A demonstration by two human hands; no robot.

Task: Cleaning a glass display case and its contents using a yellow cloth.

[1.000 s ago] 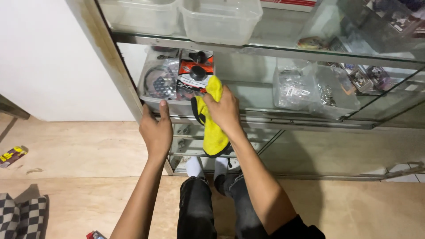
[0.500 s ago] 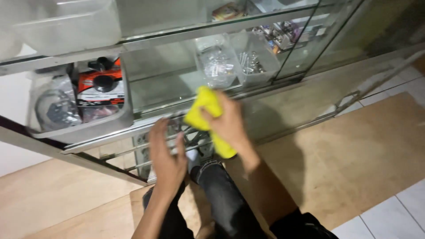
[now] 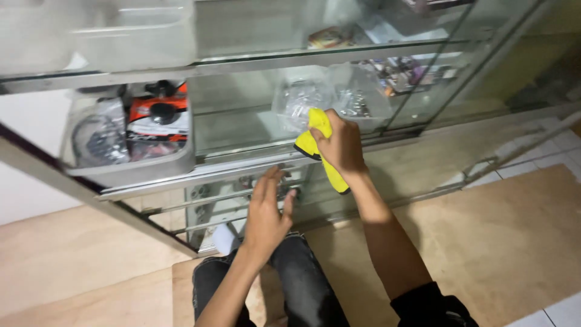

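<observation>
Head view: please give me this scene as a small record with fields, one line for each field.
Setting: glass display cabinet with metal-edged shelves, seen from above
Right hand: presses a yellow cloth against the cabinet's glass front
Left hand: open, fingers spread, resting flat on the lower glass
Behind glass: grey tray holding an orange and black packet; clear bags of small metal parts
Person: dark trousers, close to the cabinet
Floor: beige floor
</observation>
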